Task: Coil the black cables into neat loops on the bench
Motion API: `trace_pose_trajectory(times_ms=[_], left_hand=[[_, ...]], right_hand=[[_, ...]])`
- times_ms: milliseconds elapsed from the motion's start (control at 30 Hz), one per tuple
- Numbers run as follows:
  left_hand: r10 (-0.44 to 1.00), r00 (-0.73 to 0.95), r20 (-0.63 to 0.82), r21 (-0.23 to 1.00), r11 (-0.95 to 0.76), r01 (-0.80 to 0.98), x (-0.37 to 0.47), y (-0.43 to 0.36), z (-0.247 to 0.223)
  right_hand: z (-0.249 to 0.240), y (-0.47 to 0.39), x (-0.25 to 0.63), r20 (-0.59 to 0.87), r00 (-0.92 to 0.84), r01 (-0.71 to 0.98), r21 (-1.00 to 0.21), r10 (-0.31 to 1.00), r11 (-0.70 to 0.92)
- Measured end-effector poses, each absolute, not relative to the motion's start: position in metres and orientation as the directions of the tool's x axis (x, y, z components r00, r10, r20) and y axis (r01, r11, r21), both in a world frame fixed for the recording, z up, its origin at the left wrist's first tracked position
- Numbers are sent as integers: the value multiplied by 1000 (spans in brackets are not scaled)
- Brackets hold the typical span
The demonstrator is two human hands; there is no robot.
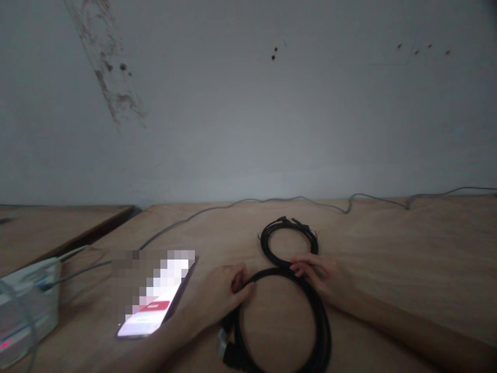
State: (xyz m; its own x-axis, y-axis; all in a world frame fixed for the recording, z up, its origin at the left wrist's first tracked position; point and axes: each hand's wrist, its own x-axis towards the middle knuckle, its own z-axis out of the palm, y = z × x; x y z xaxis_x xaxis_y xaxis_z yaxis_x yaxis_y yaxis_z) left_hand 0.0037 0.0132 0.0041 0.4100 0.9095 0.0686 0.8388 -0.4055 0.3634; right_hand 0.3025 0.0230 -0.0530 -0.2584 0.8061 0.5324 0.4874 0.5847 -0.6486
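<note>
A large coil of black cable (323, 336) lies nearest me on the wooden table. Its dark plug (233, 356) rests at the lower left, beside a pale, blurry end. Just beyond, touching its far edge, sits a smaller coil of black cable (265, 243), with plug ends and thin ties at its top. My left hand (223, 287) is closed at the large coil's upper left, fingers curled and thumb against the cable. My right hand (326, 274) has its fingers drawn together where the two coils meet; its fingertips partly cover the cable there.
Left of my left hand lies a lit phone (159, 316), partly pixelated. A white box (42, 311) with a red light and plugged-in cables stands at the far left. A thin grey cable (209, 209) runs along the table's back by the wall (248, 129).
</note>
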Motion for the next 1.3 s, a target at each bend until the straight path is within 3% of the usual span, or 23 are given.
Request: trace_pose_trajectory(times_ms=[467, 667, 800, 1300], left_hand=[[911, 409, 55, 381, -397, 835, 5, 11, 9], [905, 422, 60, 381, -411, 828, 3, 13, 6], [913, 405, 47, 389, -390, 834, 6, 11, 11], [907, 420, 24, 448, -386, 807, 2, 15, 13]], right_hand=[[-32, 29, 301, 535, -248, 413, -695, 808, 588], [-33, 33, 299, 286, -149, 227, -922, 946, 315], [-37, 34, 298, 155, -135, 118, -978, 979, 172], [-45, 39, 302, 261, -119, 227, -932, 958, 283]])
